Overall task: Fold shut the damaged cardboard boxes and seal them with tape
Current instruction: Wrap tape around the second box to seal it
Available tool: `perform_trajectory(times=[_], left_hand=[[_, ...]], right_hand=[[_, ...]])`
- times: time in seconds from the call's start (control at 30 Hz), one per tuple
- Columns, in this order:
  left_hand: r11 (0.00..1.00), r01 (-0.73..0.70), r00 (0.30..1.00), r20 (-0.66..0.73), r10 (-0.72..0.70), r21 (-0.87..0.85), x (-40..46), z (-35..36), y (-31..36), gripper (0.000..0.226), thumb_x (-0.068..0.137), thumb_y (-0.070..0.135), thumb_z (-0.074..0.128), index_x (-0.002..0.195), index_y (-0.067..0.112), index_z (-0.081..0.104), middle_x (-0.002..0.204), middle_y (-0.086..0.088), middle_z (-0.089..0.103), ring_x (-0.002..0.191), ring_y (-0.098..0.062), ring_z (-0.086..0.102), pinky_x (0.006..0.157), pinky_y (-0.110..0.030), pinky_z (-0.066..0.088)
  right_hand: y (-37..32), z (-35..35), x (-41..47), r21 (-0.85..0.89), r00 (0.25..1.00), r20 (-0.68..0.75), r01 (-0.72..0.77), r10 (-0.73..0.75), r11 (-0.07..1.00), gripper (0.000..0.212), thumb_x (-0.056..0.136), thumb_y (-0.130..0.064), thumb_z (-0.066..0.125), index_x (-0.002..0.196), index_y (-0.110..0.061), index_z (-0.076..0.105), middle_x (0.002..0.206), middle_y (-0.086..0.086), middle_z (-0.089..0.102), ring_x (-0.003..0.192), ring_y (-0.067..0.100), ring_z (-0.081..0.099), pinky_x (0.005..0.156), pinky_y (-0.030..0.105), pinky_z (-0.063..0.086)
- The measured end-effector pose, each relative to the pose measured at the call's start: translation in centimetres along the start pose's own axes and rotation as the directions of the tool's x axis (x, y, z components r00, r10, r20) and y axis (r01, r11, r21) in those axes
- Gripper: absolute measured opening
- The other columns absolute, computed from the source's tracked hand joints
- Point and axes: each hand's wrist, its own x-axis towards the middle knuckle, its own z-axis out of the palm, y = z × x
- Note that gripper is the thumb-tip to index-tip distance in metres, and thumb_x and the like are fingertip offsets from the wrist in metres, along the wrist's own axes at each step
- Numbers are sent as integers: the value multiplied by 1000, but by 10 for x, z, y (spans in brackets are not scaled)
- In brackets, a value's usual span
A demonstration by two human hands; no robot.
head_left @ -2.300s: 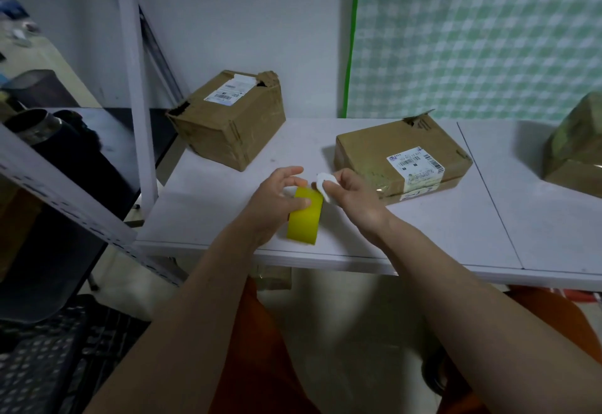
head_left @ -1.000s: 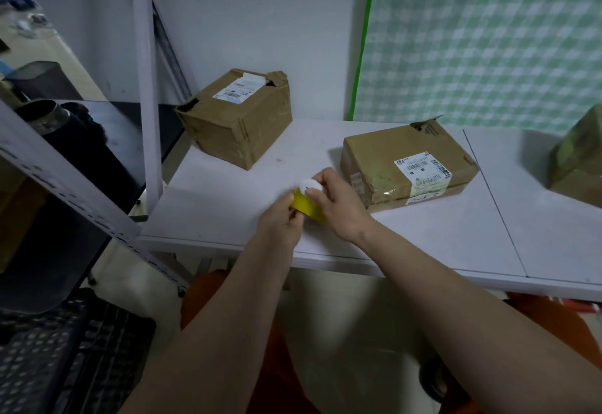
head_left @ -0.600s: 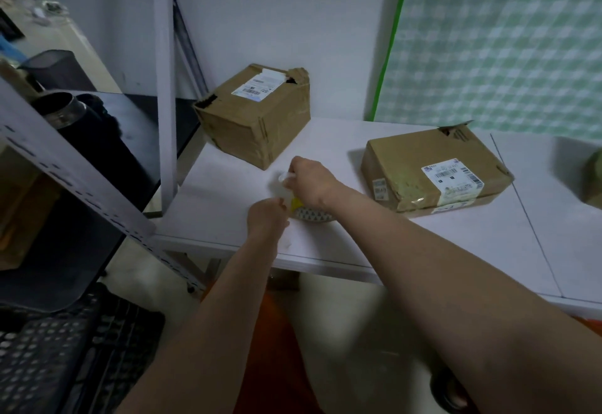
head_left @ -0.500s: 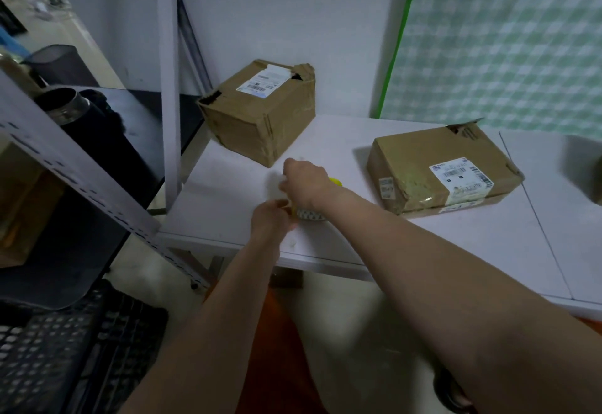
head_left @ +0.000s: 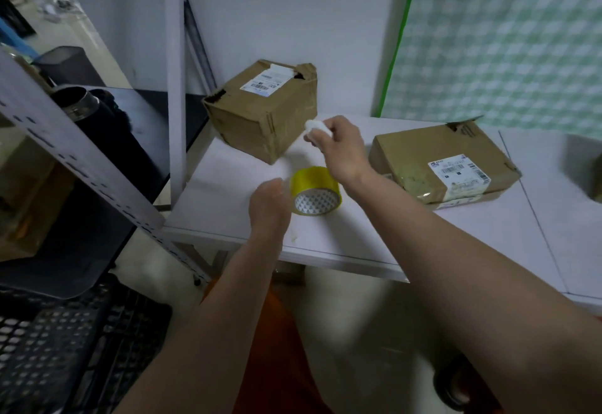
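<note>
The tape roll [head_left: 315, 189] lies on its side on the white table [head_left: 228, 198], near the front edge, its core facing the camera. The left hand [head_left: 268, 203] sits just left of the roll; whether its fingers grasp it cannot be told. The right hand [head_left: 338, 149] is raised above the roll, fingers pinching a small white object [head_left: 313, 126]. Left box [head_left: 264, 109] stands at the table's back-left corner, a torn gap at its top edge. Right box [head_left: 439, 166] lies flat, one flap corner lifted at the rear. Bare tabletop lies between the boxes. A shelf upright [head_left: 174, 71] borders the table's left edge.
</note>
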Motion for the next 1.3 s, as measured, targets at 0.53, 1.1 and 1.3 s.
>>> perform_trajectory(times=[0.53,1.1,1.3], left_hand=[[618,-726,683,421,597,301,-78,158,68,39,88,12,57,127,12,56,134,-8,50,126,-26,44,105,-35,34],[254,-858,513,754,410,446,-72,289,116,60,98,24,46,151,24,19,161,7,7,147,-25,1,118,-40,5],[272,-902,431,678,596,335,-74,285,103,31,92,31,58,120,17,54,133,3,48,133,-20,32,106,-33,26]], right_hand=[[80,-194,-71,301,882,-384,-161,274,940,15,90,-14,60,101,-5,56,84,7,68,71,17,65,57,23,52],[190,-301,-74,-117,705,-596,-549,383,828,28,78,-34,74,83,-14,55,86,-2,58,90,22,55,71,30,37],[182,-303,-54,-274,777,-590,-448,219,851,20,88,-24,61,101,-9,61,111,13,55,109,31,47,87,33,36]])
